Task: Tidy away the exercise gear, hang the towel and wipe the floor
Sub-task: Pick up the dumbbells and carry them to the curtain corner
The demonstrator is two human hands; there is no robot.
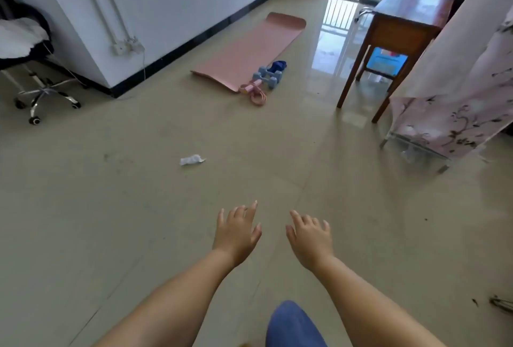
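Far ahead of empty hands (273,235): mat (249,49), dumbbells (268,75).

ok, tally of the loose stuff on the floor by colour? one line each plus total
Pink: 2, flat foam exercise mat and coiled skipping rope
Light blue: 2, pair of hex dumbbells
Dark blue: 1, crumpled cloth, possibly the towel
White: 1, crumpled tissue
Total: 6
Both hands, left hand and right hand, are open and empty.

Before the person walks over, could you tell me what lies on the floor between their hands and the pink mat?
In the head view, only a crumpled white tissue lies on the floor between the hands and the mat.
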